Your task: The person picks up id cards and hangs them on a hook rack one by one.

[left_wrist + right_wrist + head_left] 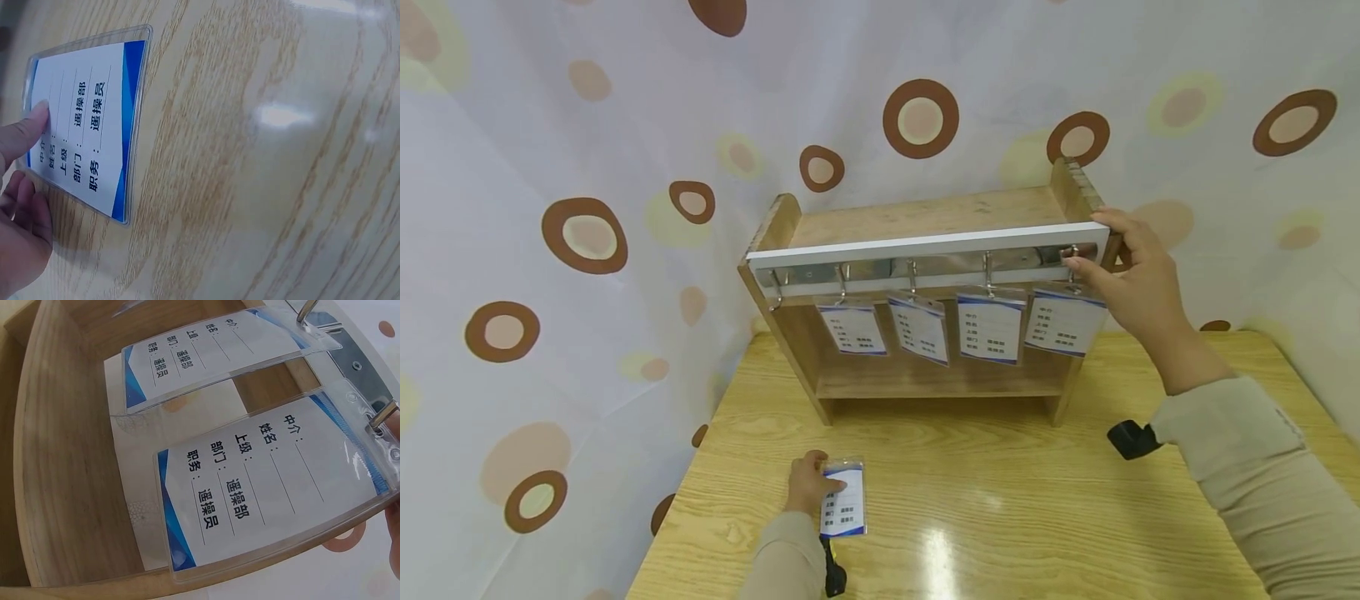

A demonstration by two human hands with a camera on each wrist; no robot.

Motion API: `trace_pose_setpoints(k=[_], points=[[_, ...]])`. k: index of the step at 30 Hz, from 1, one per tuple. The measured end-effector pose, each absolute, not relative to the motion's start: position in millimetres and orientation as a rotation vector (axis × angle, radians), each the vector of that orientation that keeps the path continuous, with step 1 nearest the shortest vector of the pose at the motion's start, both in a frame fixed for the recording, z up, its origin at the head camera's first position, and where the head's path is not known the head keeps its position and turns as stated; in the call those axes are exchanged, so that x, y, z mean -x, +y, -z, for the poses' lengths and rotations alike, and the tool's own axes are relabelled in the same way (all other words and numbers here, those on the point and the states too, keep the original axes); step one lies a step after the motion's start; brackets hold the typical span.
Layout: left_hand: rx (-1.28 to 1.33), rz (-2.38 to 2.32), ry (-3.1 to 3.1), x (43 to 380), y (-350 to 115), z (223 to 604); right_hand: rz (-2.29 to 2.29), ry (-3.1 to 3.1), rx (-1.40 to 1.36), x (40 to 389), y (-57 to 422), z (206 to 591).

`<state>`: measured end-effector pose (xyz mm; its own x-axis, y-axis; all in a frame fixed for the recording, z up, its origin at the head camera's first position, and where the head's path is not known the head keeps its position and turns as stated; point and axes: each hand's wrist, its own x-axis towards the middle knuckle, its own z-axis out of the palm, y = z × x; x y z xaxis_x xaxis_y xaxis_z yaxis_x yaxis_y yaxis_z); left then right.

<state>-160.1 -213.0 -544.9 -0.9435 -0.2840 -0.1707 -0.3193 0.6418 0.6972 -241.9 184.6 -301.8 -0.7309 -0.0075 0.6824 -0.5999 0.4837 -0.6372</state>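
Observation:
My left hand (808, 483) is low over the table, pinching a clear-sleeved name badge (848, 508) by its left edge. In the left wrist view the thumb lies on the badge's printed face (81, 119), while the other fingers curl at its side. My right hand (1142, 283) grips the right end of the wooden hook rack (936, 387), fingers at the top corner and thumb in front beside the rightmost hook (1072, 252). From that hook hangs a badge (250, 487), with another badge (206, 356) beside it. The leftmost hook (777, 292) carries no badge.
Several badges hang in a row below the rack's metal strip (872, 268). The rack stands on a wood-grain table (1000, 483) against a patterned wall cloth (985, 50). Black pieces show by the right cuff (1131, 439) and the left wrist (834, 577).

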Motion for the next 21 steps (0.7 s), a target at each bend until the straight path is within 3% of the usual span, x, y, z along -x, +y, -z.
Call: trace_pose_setpoints(k=[21], points=[[0.515,-1.01,2.922,159.0,-209.5,545.9,-1.31,-2.1,-0.499,243.9,185.8,304.0]])
